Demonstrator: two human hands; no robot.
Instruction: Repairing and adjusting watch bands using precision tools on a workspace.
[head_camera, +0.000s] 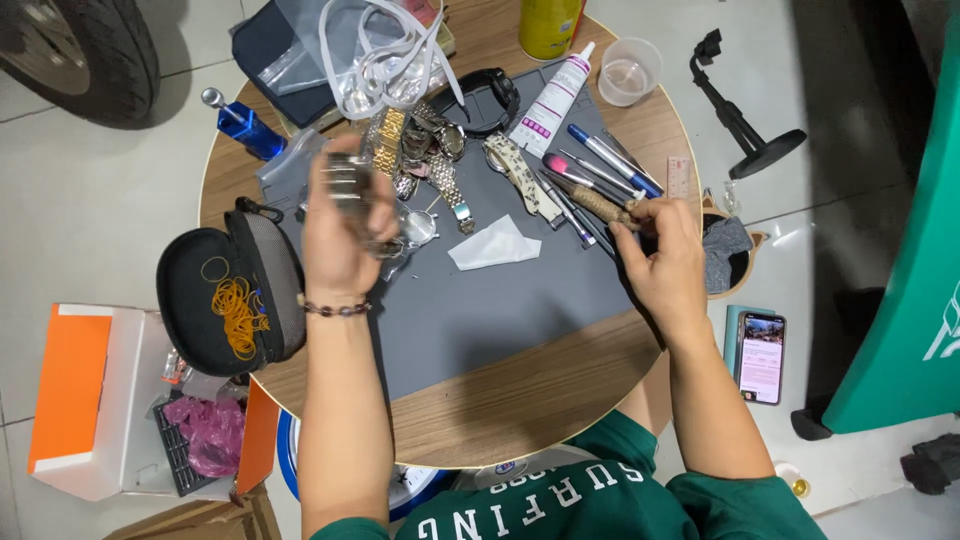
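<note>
Left hand closed around a blurred metal watch bracelet — right hand pinches a brown wooden-handled tool, white tissue lying between both grips.

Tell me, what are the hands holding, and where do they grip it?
The left hand grips a silver metal-band watch around its band. The right hand pinches a brown cork-like tool handle at its near end.

Bare mat below watch pile
</note>
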